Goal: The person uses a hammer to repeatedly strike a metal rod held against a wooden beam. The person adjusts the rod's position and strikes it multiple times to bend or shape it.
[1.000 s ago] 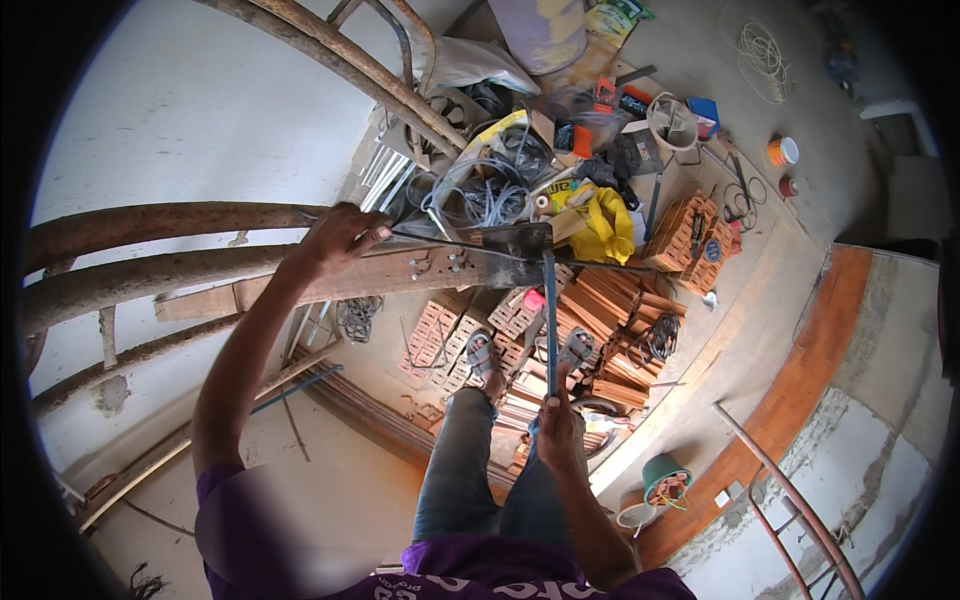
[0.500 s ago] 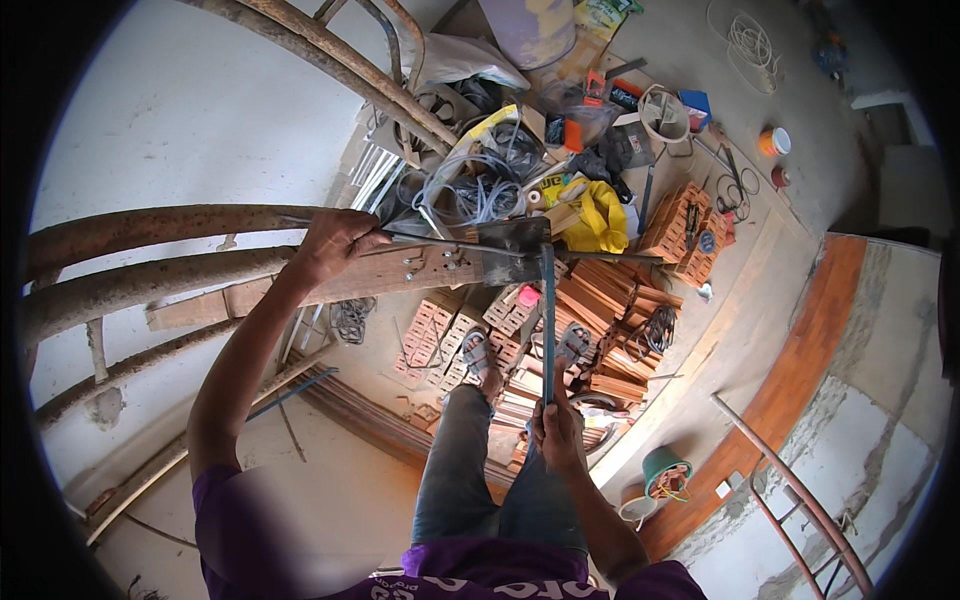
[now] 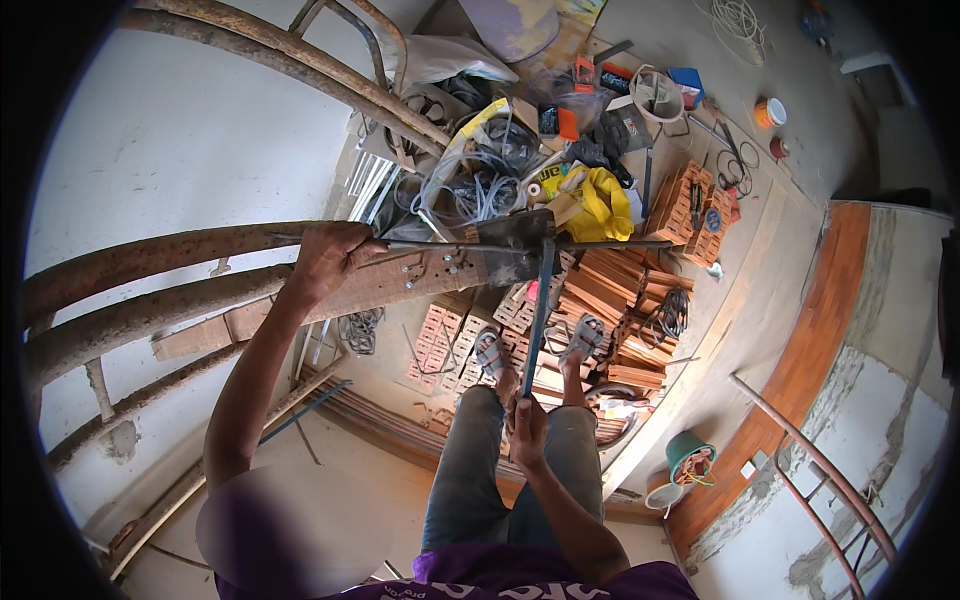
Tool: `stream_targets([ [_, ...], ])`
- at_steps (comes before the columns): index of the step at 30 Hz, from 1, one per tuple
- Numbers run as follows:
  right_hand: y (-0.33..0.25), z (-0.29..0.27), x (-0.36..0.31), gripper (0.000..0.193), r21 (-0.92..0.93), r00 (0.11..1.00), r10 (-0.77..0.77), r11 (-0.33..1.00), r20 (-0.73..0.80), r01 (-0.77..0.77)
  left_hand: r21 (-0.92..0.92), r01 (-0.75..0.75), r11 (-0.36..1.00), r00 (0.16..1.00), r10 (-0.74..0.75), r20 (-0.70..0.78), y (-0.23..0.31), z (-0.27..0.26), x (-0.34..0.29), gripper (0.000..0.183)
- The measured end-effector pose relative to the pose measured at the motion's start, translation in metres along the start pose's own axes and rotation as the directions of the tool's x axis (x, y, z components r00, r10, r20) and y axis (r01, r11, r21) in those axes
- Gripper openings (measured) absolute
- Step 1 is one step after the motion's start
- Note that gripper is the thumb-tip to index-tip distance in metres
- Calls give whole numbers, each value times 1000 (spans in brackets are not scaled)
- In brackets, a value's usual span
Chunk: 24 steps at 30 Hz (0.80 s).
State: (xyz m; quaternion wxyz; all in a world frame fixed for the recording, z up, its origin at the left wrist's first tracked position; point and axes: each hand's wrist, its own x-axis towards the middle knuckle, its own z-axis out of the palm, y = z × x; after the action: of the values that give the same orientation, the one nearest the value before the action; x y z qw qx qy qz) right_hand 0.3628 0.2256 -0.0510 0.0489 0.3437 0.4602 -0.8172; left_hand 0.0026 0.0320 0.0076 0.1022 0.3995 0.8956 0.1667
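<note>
My left hand (image 3: 335,258) is closed around a thin steel rod (image 3: 430,246), pressing it along the top of a wooden board (image 3: 400,284). Several bolts stick up from the board near the rod. Toward the board's right end lies a dark metal plate (image 3: 508,262), and the rod crosses it and runs on to the right. My right hand (image 3: 527,430) grips the lower end of a long blue-grey metal bar (image 3: 541,325). The bar's far end meets the rod at the plate, roughly crosswise to it, tilted with its near end to the left.
Rusty scaffold tubes (image 3: 160,245) flank the board on the left. Below are stacked hollow bricks (image 3: 437,340), more bricks (image 3: 608,275), coiled clear hose (image 3: 485,195) and a yellow bag (image 3: 600,208). A green bucket (image 3: 690,455) and another metal frame (image 3: 815,455) stand at right.
My right hand has swung the near end of the bar to the left, so the bar slants more. My left hand keeps its hold on the rod. The whole view has shifted slightly.
</note>
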Motion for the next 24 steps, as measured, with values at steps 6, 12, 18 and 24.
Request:
stream_targets([
  [6, -15, -10, -9, 51, 173, 970, 86, 977, 229, -127, -22, -22, 1000, 1000, 21, -23, -2, 2, 1, 39],
  [12, 1, -28, -3, 51, 25, 977, -5, 1000, 212, 0, 27, -84, 996, 990, 86, -115, -4, 12, 0, 43],
  [18, -6, -38, -1, 52, -80, 980, -11, 996, 200, 27, 38, -75, 996, 994, 78, -72, -6, 12, -2, 42],
  [24, 3, -10, 2, 53, -134, 994, -101, 985, 48, 107, -11, -47, 999, 994, 45, -101, 2, 15, -3, 38],
])
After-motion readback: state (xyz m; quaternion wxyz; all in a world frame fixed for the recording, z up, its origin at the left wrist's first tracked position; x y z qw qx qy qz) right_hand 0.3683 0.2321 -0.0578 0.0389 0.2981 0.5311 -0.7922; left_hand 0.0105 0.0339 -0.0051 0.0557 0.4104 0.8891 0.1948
